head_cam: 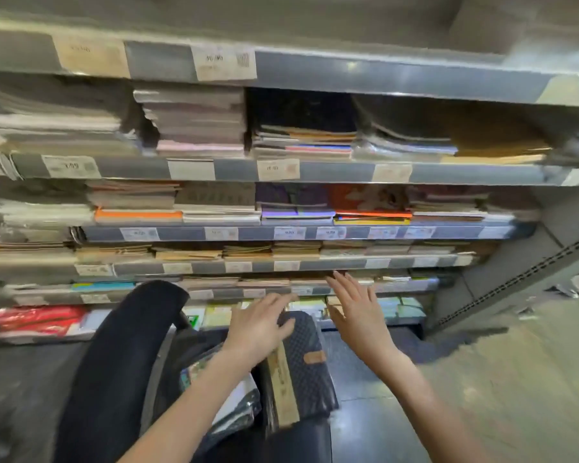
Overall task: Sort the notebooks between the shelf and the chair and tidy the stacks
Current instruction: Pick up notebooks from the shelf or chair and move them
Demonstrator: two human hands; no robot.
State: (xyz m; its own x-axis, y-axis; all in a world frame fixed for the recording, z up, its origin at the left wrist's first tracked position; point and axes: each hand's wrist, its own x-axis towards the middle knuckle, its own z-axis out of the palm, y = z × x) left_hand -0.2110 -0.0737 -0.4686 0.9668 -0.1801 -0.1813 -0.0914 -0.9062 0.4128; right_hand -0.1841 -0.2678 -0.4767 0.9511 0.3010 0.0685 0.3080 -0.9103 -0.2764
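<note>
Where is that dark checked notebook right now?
In the head view, the checked notebook lies on the chair seat, low and centre, under the left hand and below the shelf.

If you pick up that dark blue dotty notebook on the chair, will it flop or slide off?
The dark blue notebook looks thick and lies flat, so it is probably fairly stiff, not floppy. It rests on shiny plastic-wrapped packs on the chair, so it could slide if nudged. The left hand is over its far end, fingers straight; the right hand is apart from it.

The single head view looks forward and down, close to the shelf (281, 173) and the chair (114, 362).
</note>
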